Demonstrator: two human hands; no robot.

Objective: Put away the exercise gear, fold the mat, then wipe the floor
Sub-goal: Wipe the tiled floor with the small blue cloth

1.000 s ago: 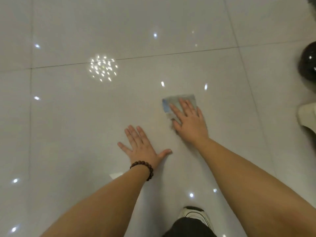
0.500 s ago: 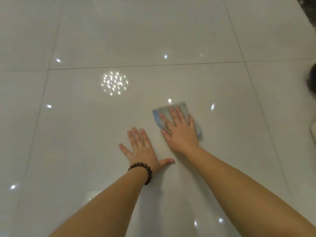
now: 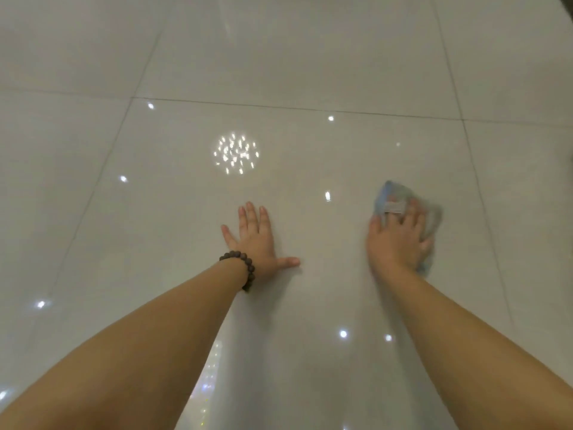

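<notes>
Floor [image 3: 310, 72]: glossy pale tiles with thin dark joints, filling the whole frame; one joint runs across the upper part of the frame, others slant down the left and right sides.
Left hand [image 3: 255, 240]: in the middle of the frame, lying flat on the floor, palm down, fingers straight and slightly spread, thumb out to the right; it holds nothing.
Bracelet [image 3: 243, 266]: dark round beads round the left wrist.
Right hand [image 3: 397, 240]: right of centre, palm down on a cloth, fingers spread over it and pressing it to the floor; the hand is blurred, so the exact lie of the fingertips cannot be told.
Cloth [image 3: 395, 193]: pale blue-grey, flat on the floor under the right hand, showing beyond the fingertips toward the top of the frame and along the hand's right edge down to the wrist; its outline is smeared.
Hands: well apart, both on the same large tile.
Arms: bare, coming in from the lower left and lower right corners.
Reflections: a round cluster of bright spots [image 3: 237, 153] on the floor just above the left hand, and single light points scattered over the tiles.
</notes>
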